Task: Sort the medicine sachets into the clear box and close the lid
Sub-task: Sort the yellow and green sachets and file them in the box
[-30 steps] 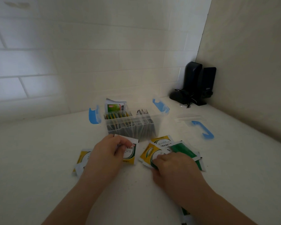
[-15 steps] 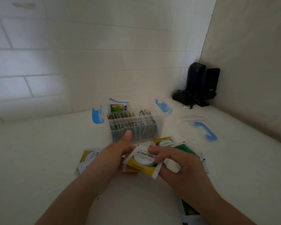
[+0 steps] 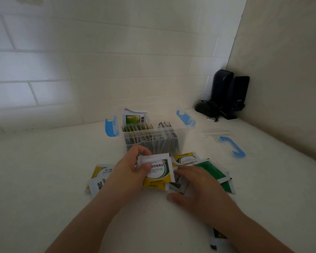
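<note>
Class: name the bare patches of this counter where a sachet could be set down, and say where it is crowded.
Free: the counter left of the clear box; the strip between box and lid. Crowded: in front of the box, where both hands, left hand and right hand, work among loose sachets.

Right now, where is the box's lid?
In the head view the clear lid lies flat on the white table, to the right of the clear box, blue handle up, in front of the black speakers in the corner.

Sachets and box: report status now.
Left hand grips stack of yellow sachets. Right hand flat on loose sachets. Clear box open, part filled; lid lies to its right.
</note>
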A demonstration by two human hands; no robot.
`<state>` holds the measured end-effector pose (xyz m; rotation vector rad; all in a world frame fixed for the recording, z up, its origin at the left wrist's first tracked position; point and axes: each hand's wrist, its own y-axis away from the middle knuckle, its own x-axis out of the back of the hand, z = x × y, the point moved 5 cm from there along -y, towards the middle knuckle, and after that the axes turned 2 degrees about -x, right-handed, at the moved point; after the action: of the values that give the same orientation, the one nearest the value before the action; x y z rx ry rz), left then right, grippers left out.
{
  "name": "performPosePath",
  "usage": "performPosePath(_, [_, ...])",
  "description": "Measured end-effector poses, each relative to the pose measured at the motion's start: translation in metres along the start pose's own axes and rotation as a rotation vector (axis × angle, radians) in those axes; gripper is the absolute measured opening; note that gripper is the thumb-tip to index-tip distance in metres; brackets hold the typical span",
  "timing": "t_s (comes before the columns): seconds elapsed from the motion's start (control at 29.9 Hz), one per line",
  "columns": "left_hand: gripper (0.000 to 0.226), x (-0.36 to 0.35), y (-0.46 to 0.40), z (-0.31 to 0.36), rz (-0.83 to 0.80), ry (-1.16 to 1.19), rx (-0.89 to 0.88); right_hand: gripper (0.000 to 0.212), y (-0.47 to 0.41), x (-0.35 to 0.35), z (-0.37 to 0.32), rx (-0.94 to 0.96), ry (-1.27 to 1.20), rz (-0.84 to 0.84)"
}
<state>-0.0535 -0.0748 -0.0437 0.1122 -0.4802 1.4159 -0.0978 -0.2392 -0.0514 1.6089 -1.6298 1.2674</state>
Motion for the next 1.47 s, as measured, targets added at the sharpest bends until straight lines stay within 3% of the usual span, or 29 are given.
performPosePath(0.17, [0.02, 0.002, 0.0, -0.002, 0.001, 0.03, 0.026, 0.031, -0.002, 0.007, -0.012, 0.099, 0.109, 0.002])
performPosePath(0.3, [0.026, 0.004, 0.0, -0.004, -0.003, 0.036, 0.063, 0.029, 0.001, 0.01, -0.017, 0.153, 0.239, 0.022])
performPosePath(0.4, [0.027, 0.003, -0.001, -0.004, -0.024, 0.063, 0.098, 0.011, 0.002, 0.031, -0.009, -0.009, 0.066, 0.238])
performPosePath(0.47, [0.029, 0.0, -0.001, -0.003, -0.057, 0.066, 0.117, 0.016, 0.006, 0.045, -0.001, -0.095, -0.125, 0.367])
performPosePath(0.6, [0.033, -0.009, 0.002, -0.004, -0.118, 0.133, 0.184, 0.027, 0.013, 0.058, -0.01, 0.075, -0.293, 0.48])
performPosePath(0.67, [0.043, -0.01, 0.003, -0.005, -0.126, 0.163, 0.22, 0.023, 0.014, 0.053, -0.018, 0.175, -0.417, 0.414])
performPosePath(0.77, [0.055, -0.01, 0.003, -0.002, -0.128, 0.253, 0.217, 0.03, 0.008, 0.031, -0.02, 0.215, -0.463, 0.166])
performPosePath(0.83, [0.04, -0.01, 0.004, 0.001, -0.168, 0.244, 0.159, 0.042, 0.005, 0.02, -0.016, 0.172, -0.464, 0.065])
performPosePath(0.94, [0.015, -0.012, 0.007, 0.007, -0.248, 0.223, 0.076, 0.042, 0.001, 0.018, -0.004, 0.088, -0.443, 0.133])
performPosePath(1.04, [0.015, -0.013, 0.007, 0.008, -0.214, 0.101, 0.011, 0.042, -0.001, 0.021, 0.001, 0.019, -0.432, 0.185])
performPosePath(1.14, [0.019, -0.01, 0.009, 0.013, -0.123, -0.077, -0.138, 0.036, -0.001, 0.021, 0.001, -0.03, -0.561, 0.12])
performPosePath(1.27, [0.028, -0.012, 0.013, 0.028, -0.115, -0.158, -0.383, 0.071, 0.001, 0.007, -0.004, -0.096, -0.493, -0.029])
performPosePath(1.37, [0.028, -0.014, 0.015, 0.029, -0.167, -0.096, -0.371, 0.05, 0.002, 0.01, -0.005, -0.033, -0.431, 0.069])
performPosePath(1.47, [0.042, -0.019, 0.016, 0.025, -0.266, -0.071, -0.316, 0.037, 0.002, 0.007, 0.002, -0.069, -0.406, 0.042])
